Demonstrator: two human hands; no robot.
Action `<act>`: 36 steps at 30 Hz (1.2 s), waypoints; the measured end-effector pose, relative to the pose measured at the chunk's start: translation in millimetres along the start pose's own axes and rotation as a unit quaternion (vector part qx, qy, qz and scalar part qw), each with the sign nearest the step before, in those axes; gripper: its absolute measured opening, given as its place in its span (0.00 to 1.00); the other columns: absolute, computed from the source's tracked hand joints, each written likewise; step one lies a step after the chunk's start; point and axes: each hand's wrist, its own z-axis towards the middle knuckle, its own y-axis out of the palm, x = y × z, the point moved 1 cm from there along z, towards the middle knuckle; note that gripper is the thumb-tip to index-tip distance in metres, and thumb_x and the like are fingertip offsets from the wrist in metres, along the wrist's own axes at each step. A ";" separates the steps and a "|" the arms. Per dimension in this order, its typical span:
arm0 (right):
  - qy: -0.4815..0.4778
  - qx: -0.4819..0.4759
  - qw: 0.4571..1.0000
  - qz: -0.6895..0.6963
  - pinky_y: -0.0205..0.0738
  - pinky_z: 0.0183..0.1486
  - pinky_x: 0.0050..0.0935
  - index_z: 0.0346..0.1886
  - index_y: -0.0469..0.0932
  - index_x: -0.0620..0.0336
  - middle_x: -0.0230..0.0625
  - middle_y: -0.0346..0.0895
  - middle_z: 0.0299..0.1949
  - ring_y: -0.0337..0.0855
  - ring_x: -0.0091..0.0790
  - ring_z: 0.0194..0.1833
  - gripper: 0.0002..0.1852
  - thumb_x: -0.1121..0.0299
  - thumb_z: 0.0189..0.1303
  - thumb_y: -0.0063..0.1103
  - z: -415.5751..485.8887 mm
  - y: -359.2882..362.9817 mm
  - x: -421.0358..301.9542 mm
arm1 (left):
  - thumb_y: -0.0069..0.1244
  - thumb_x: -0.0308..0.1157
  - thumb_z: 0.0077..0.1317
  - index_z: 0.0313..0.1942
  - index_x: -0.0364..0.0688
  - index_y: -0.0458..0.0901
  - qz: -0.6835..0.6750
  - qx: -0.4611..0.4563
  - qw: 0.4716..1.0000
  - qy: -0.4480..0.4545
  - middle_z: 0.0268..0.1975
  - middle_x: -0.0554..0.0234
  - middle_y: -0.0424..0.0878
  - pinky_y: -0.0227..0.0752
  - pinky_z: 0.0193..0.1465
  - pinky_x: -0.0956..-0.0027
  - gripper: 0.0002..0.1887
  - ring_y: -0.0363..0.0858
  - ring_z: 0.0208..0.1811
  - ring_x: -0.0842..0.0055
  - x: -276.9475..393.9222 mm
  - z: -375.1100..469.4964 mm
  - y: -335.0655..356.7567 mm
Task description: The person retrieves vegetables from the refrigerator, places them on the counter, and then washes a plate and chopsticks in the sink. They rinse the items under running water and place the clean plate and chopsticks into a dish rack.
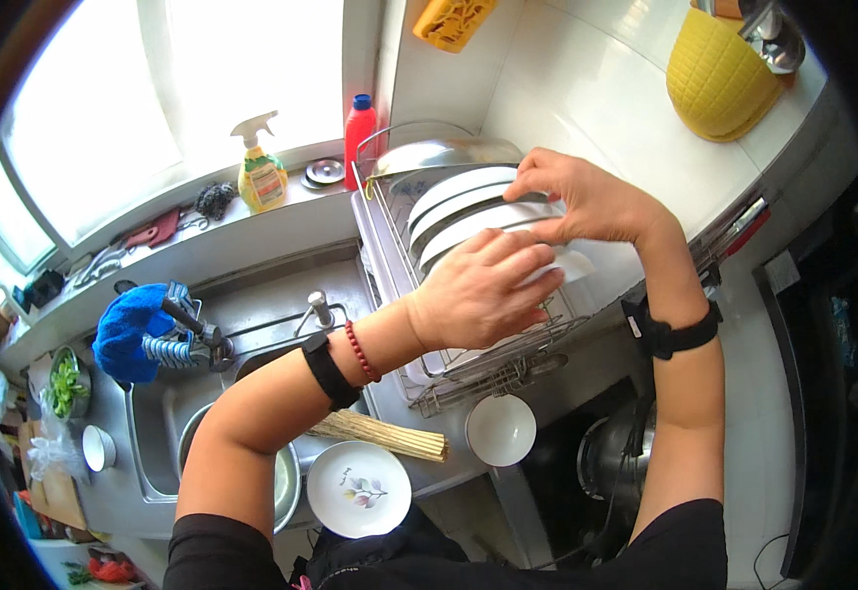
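Both hands are at a metal wire dish rack beside the sink. Several white dishes stand on edge in it, tilted and close together. My right hand pinches the rim of a white dish, fingers on one side and thumb on the other. My left hand reaches across the rack just in front, its fingers curled near the dishes. It hides part of them, and whether it grips anything cannot be made out. Behind the dishes leans a shiny metal lid or basin.
A flower-printed white plate, a white bowl and a bundle of thin sticks lie along the counter's front. Left are the sink and a faucet with a blue cloth. A spray bottle and red bottle line the sill.
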 end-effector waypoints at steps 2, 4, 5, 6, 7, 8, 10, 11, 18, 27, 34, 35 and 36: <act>-0.059 0.046 0.993 -0.089 0.78 0.53 0.37 0.42 0.80 0.57 0.40 0.75 0.46 0.79 0.43 0.51 0.17 0.72 0.45 0.70 0.6 5.7 -10.4 | 0.59 0.29 0.52 0.51 0.42 0.82 0.037 0.068 0.994 -0.075 0.51 0.56 0.76 0.70 0.55 0.58 0.23 0.76 0.52 0.60 -16.1 -8.5 -12.1; -0.055 0.080 0.970 -0.224 0.80 0.47 0.36 0.40 0.79 0.56 0.39 0.77 0.41 0.82 0.42 0.47 0.14 0.73 0.47 0.68 2.2 15.9 -19.6 | 0.56 0.25 0.53 0.50 0.43 0.82 0.130 0.130 0.967 -0.174 0.52 0.56 0.77 0.70 0.54 0.56 0.21 0.76 0.52 0.58 -49.5 -11.4 -22.0; -0.076 0.120 0.948 -0.284 0.81 0.44 0.36 0.39 0.78 0.55 0.38 0.78 0.39 0.83 0.41 0.45 0.13 0.73 0.48 0.67 4.0 18.8 -23.0 | 0.54 0.24 0.54 0.48 0.43 0.82 0.176 0.146 0.947 -0.225 0.52 0.57 0.78 0.70 0.53 0.56 0.19 0.76 0.52 0.58 -68.8 -12.6 -27.7; -0.095 0.155 0.924 -0.338 0.80 0.34 0.36 0.36 0.74 0.54 0.35 0.75 0.32 0.83 0.40 0.35 0.12 0.75 0.49 0.65 10.4 24.3 -26.2 | 0.53 0.23 0.55 0.49 0.45 0.83 0.207 0.109 0.942 -0.239 0.52 0.57 0.78 0.71 0.52 0.56 0.19 0.76 0.52 0.57 -86.0 -13.8 -32.5; -0.081 0.144 0.922 -0.351 0.80 0.32 0.35 0.36 0.73 0.54 0.35 0.75 0.31 0.83 0.40 0.33 0.10 0.75 0.51 0.63 12.3 28.2 -27.7 | 0.52 0.23 0.56 0.51 0.47 0.83 0.236 0.055 0.933 -0.268 0.52 0.57 0.79 0.72 0.52 0.56 0.20 0.76 0.52 0.57 -100.1 -15.2 -35.1; -0.065 0.132 0.919 -0.365 0.79 0.30 0.35 0.36 0.73 0.55 0.35 0.75 0.30 0.83 0.40 0.30 0.09 0.75 0.52 0.61 12.0 31.8 -29.1 | 0.50 0.23 0.59 0.54 0.51 0.82 0.209 -0.008 0.932 -0.295 0.54 0.57 0.79 0.72 0.54 0.56 0.22 0.77 0.53 0.58 -111.2 -16.7 -35.2; -0.054 0.104 0.919 -0.377 0.78 0.26 0.34 0.37 0.73 0.55 0.35 0.75 0.30 0.82 0.39 0.25 0.06 0.74 0.56 0.56 9.2 35.2 -30.7 | 0.54 0.28 0.61 0.48 0.49 0.87 0.156 -0.065 0.934 -0.314 0.44 0.58 0.85 0.76 0.49 0.60 0.15 0.83 0.45 0.62 -129.7 -15.3 -33.8; -0.063 0.112 0.916 -0.379 0.77 0.26 0.35 0.38 0.73 0.55 0.35 0.74 0.30 0.82 0.39 0.25 0.07 0.74 0.56 0.56 6.5 35.0 -31.8 | 0.57 0.31 0.61 0.45 0.46 0.89 0.119 -0.124 0.923 -0.343 0.40 0.57 0.87 0.77 0.46 0.62 0.12 0.84 0.41 0.63 -137.1 -14.6 -32.8; -0.016 0.093 0.919 -0.382 0.78 0.30 0.35 0.58 0.76 0.55 0.37 0.75 0.32 0.83 0.40 0.28 0.23 0.77 0.57 0.54 -18.6 15.0 -46.5 | 0.61 0.50 0.57 0.40 0.46 0.90 0.044 -0.106 0.923 -0.367 0.36 0.54 0.88 0.76 0.44 0.61 0.19 0.85 0.41 0.61 -151.0 -19.3 -38.5; 0.003 0.197 0.900 -0.389 0.79 0.36 0.38 0.51 0.81 0.58 0.40 0.81 0.35 0.85 0.43 0.33 0.17 0.79 0.59 0.55 -49.6 -59.3 -68.5 | 0.61 0.39 0.61 0.46 0.36 0.87 0.045 -0.114 0.950 -0.287 0.42 0.50 0.88 0.77 0.48 0.65 0.17 0.85 0.42 0.61 -166.9 -18.2 -42.8; -0.039 0.276 0.925 -0.257 0.79 0.45 0.38 0.49 0.79 0.64 0.46 0.82 0.43 0.86 0.46 0.44 0.11 0.78 0.64 0.56 -58.7 -98.8 -76.3 | 0.55 0.37 0.66 0.44 0.38 0.88 0.071 -0.073 0.943 -0.316 0.38 0.49 0.88 0.78 0.43 0.64 0.13 0.86 0.37 0.59 -189.7 -11.5 -51.2; -0.047 0.285 0.925 -0.245 0.79 0.45 0.38 0.49 0.79 0.64 0.46 0.82 0.43 0.86 0.46 0.44 0.11 0.78 0.64 0.57 -56.4 -100.3 -75.4 | 0.55 0.37 0.67 0.44 0.38 0.88 0.065 -0.069 0.945 -0.313 0.37 0.49 0.88 0.79 0.43 0.64 0.13 0.86 0.36 0.58 -191.4 -10.8 -51.8; -0.047 0.308 0.910 -0.272 0.79 0.44 0.40 0.49 0.78 0.63 0.45 0.81 0.42 0.85 0.47 0.44 0.12 0.77 0.62 0.58 -50.1 -97.7 -72.3 | 0.55 0.38 0.63 0.39 0.45 0.90 0.050 -0.061 0.931 -0.356 0.36 0.56 0.88 0.78 0.44 0.61 0.10 0.85 0.38 0.59 -194.6 -9.6 -52.7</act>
